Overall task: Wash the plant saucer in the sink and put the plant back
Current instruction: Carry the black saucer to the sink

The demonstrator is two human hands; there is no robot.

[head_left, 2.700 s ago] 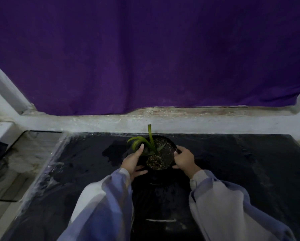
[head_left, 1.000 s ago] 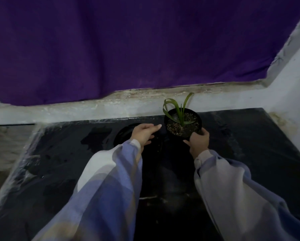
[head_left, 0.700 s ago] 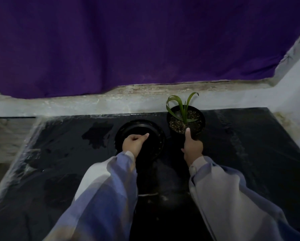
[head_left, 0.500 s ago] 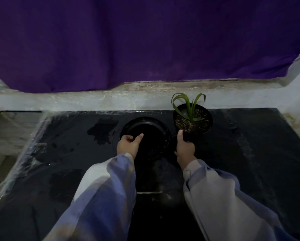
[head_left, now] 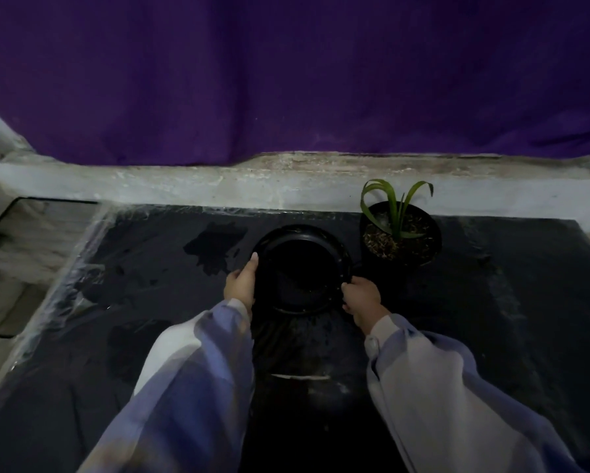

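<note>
At the centre of the frame, the right hand [head_left: 362, 297] has left the small black potted plant [head_left: 401, 233], now parked just right, and joined the left hand [head_left: 240, 285], fingers curled on the round black plastic saucer [head_left: 300, 268], ready for lifting toward the sink.

One black saucer [head_left: 300, 268] sits between the two hands: one left hand [head_left: 240, 285] at its left rim and one right hand [head_left: 362, 297] at its right rim. One potted plant [head_left: 401, 233] stands just beyond the right hand. Two pale sleeves [head_left: 191, 380] cover the arms. One purple cloth [head_left: 286, 73] hangs well beyond both hands, above one whitish ledge [head_left: 218, 182].
</note>
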